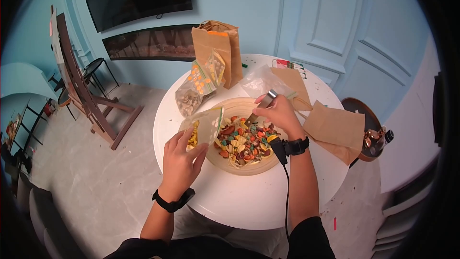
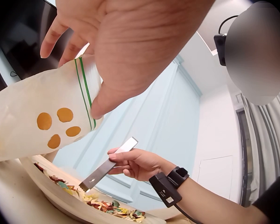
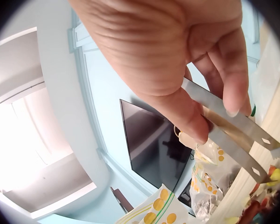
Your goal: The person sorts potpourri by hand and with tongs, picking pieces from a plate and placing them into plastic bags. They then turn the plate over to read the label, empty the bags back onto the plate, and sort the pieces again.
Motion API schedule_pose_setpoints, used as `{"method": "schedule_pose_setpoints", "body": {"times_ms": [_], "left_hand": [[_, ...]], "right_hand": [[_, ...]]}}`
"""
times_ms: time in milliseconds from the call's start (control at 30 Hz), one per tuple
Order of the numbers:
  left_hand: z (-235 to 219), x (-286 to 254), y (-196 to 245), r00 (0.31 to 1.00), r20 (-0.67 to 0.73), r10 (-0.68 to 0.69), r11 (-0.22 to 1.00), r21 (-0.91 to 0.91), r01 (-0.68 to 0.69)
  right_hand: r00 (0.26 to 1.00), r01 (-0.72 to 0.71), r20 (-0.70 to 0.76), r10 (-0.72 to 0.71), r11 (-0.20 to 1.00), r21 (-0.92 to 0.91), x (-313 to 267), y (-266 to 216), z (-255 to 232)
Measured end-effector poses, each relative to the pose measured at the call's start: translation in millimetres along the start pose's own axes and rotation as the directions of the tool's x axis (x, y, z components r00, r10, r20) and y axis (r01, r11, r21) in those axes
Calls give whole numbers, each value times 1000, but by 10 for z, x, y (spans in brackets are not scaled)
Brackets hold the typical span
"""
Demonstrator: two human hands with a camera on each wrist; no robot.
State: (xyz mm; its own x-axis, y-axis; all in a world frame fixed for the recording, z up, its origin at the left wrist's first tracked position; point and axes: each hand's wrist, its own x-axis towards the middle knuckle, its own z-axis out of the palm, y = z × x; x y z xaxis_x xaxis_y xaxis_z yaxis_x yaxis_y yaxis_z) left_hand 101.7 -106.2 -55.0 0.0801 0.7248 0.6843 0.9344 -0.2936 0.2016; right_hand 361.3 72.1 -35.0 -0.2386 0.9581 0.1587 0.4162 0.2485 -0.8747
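My left hand (image 1: 178, 160) holds a clear zip bag (image 2: 35, 105) by its green-striped mouth, with the thumb over the near side. Yellow pieces (image 1: 193, 136) show inside the bag, which tilts beside a round pale wooden bowl (image 1: 245, 171). A colourful mix of dried petals and pieces (image 1: 244, 144) lies in the bowl. Over its far right side, my right hand (image 1: 280, 115) pinches metal tongs (image 2: 102, 172) between thumb and fingers. The tong tips point down into the mix, and a yellow piece (image 3: 277, 175) shows right at them in the right wrist view.
A brown paper bag (image 1: 218, 55) stands at the table's back. Filled zip bags (image 1: 191, 98) sit at the left. A crumpled clear bag (image 1: 266, 81) and flattened paper bags (image 1: 335, 132) lie at the right. The white round table (image 1: 225, 201) carries everything; a cable (image 1: 287, 196) hangs from my right wrist.
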Motion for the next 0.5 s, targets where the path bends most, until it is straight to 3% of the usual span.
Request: {"method": "schedule_pose_setpoints", "body": {"times_ms": [100, 300, 500], "left_hand": [[-5, -2, 5, 1000, 8, 1, 1000, -3, -1], [6, -13, 5, 1000, 17, -4, 1000, -5, 5], [5, -22, 1, 1000, 17, -6, 1000, -3, 7]], "right_hand": [[999, 52, 8, -53, 995, 84, 14, 43, 50], [998, 60, 26, -59, 998, -28, 83, 185, 136], [1000, 4, 7, -4, 998, 62, 65, 158, 131]]}}
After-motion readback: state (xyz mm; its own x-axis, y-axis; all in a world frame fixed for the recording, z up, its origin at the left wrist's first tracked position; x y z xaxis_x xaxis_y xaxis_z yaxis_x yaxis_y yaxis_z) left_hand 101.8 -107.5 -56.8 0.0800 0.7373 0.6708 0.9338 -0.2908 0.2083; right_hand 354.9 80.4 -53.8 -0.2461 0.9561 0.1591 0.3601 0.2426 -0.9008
